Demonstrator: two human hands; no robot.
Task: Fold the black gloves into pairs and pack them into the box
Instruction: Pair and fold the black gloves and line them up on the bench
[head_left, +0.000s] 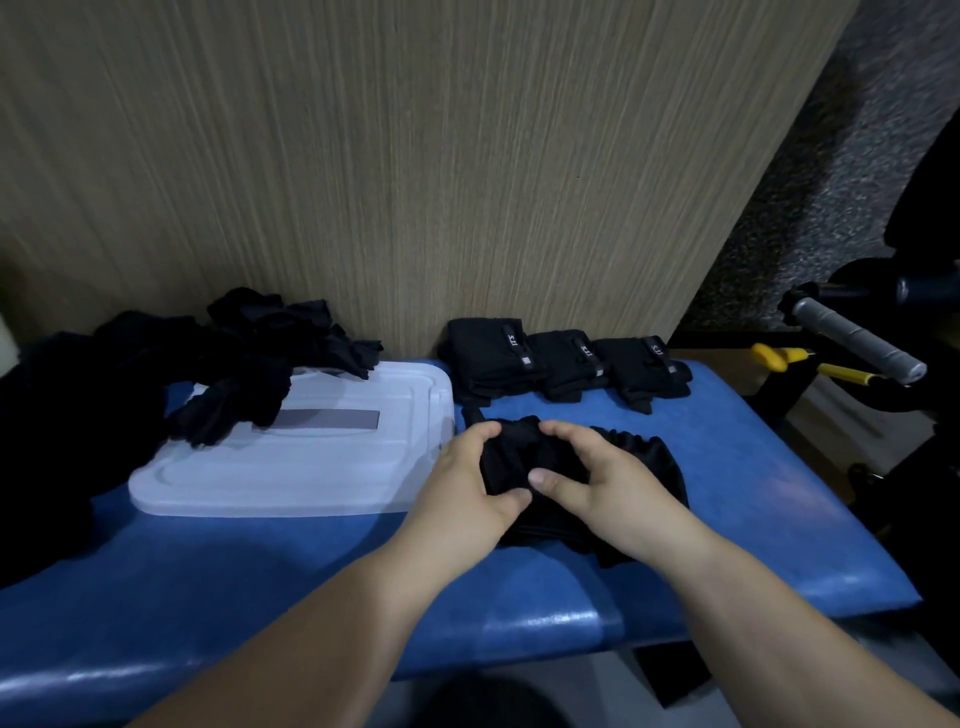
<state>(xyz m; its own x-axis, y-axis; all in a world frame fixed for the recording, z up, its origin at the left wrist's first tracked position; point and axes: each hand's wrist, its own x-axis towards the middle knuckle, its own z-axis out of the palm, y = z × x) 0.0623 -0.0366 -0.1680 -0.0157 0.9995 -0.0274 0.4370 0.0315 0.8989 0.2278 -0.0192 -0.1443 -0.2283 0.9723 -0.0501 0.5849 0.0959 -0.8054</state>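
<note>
Loosely bunched, matte black gloves

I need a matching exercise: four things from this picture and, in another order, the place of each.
1. white plastic lid
2. loose heap of black gloves
3. row of three folded black glove pairs
4. black glove being folded

A. gripped by the left hand and the right hand
B. back right of the blue padded bench
C. flat on the bench, left of the hands
D. back left, partly on the lid

Pairs: 1-C, 2-D, 3-B, 4-A.
</note>
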